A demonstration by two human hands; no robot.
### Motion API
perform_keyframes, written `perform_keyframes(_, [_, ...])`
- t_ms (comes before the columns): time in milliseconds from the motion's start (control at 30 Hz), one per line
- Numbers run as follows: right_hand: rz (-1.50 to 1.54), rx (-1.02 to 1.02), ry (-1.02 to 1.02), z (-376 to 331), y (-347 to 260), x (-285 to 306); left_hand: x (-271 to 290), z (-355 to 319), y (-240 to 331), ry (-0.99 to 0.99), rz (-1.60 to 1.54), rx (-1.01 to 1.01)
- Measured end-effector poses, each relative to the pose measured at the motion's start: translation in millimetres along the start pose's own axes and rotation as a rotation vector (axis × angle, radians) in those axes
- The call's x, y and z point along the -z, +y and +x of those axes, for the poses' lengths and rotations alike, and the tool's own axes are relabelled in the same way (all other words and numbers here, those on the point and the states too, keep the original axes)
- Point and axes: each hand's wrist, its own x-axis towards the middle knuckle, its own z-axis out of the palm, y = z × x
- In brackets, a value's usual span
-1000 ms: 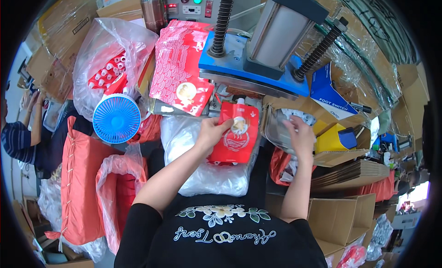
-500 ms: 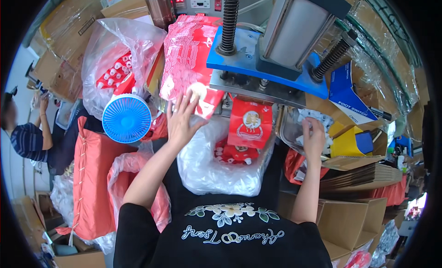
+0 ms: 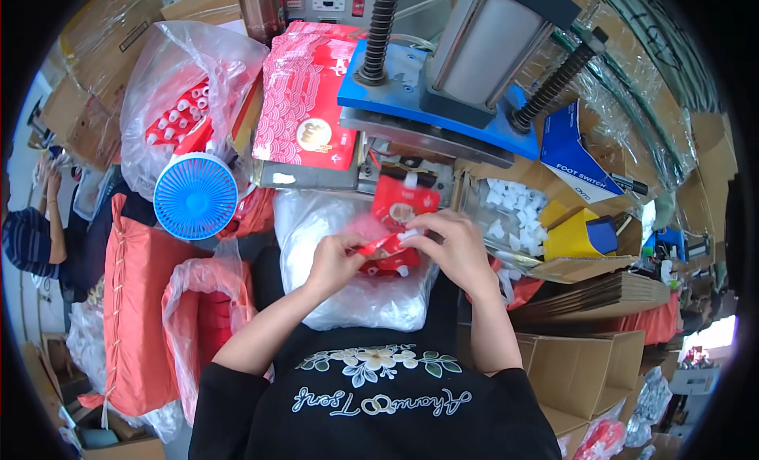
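Observation:
My left hand [image 3: 336, 264] pinches one side of a small red pouch [image 3: 378, 245], held above the clear plastic bag [image 3: 371, 310] at my lap. My right hand [image 3: 456, 250] closes at the pouch's other edge, with a small white spout [image 3: 408, 234] at its fingertips. Whether the spout sits inside the pouch's mouth I cannot tell. Just beyond my hands, another red pouch [image 3: 395, 193] with a white spout at its top is below the press [image 3: 443, 96]. Red pouches with white spouts lie partly hidden in the bag.
Left of the press lies a stack of flat red pouches [image 3: 304, 88]. A clear tray of white spouts [image 3: 510, 211] stands at the right, beside an open cardboard box [image 3: 585, 262]. A blue fan [image 3: 195, 196] and a bag of spouted pouches [image 3: 178, 116] are at the left.
My left hand has come from the pouch stack with a pouch, my right from the spout tray with a spout; they now meet before the press. The pouch below the press has shifted.

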Motion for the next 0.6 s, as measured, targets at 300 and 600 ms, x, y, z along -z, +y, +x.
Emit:
perform_keyframes(300, [-0.134, 0.146, -0.133, 0.7, 20.4, 4.5, -4.6, 3.3, 12.1, -0.043, 0.269, -0.081])
perform_keyframes(600, [0.398, -0.207, -0.024, 10.0, 45.7, -3.7, -19.2, 32.5, 8.6, -0.251, -0.14, 0.095])
